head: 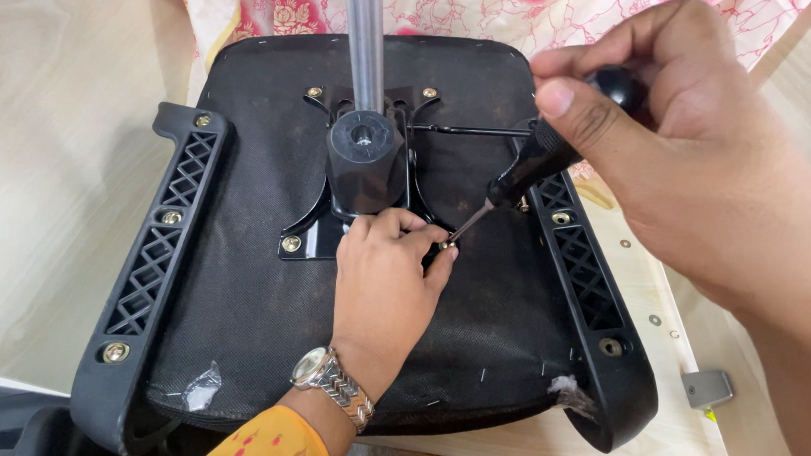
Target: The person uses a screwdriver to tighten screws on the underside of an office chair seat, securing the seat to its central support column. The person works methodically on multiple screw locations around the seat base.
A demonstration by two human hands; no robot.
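On the upturned chair seat, a bolt at the mounting plate corner is pinched by the left hand fingertips, while the screwdriver is gripped by the right hand, fingers wrapped round its handle; the tip is best kept square in the head

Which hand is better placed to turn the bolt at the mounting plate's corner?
Right, most likely. The right hand already grips the black-handled screwdriver, its tip at the bolt. The left hand, wearing the wristwatch, rests on the chair seat underside, fingertips pinching the bolt, better suited to steadying.
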